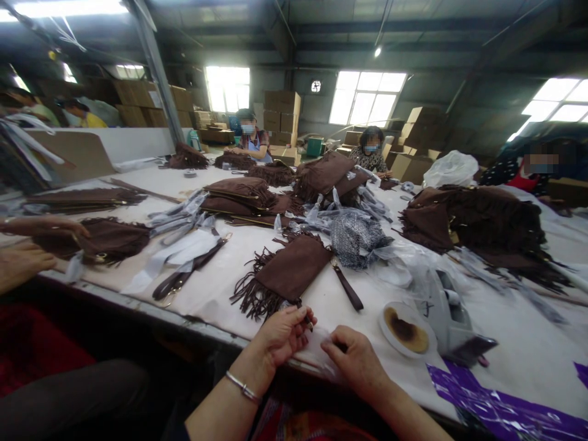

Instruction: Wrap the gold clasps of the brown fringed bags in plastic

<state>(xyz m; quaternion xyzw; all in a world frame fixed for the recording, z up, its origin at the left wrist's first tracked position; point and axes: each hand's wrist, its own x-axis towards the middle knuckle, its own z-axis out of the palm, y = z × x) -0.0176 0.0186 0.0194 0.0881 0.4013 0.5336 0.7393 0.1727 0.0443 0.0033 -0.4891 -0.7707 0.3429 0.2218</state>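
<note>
The half-curled left hand (281, 335) is holding a dark tab (309, 323), apparently unwrapped, the right hand (356, 355) is tightly pinching clear plastic (322, 354), and a fringed bag (294, 266) is lying beyond.

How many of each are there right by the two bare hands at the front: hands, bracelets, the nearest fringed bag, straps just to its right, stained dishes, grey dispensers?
Left hand and right hand: 2
Bracelet: 1
Fringed bag: 1
Strap: 1
Stained dish: 1
Grey dispenser: 1
Total: 7

Bright paned windows (367, 98), stacked cardboard boxes (281, 119), slanting metal post (158, 73), dim ceiling (331, 30).
</note>
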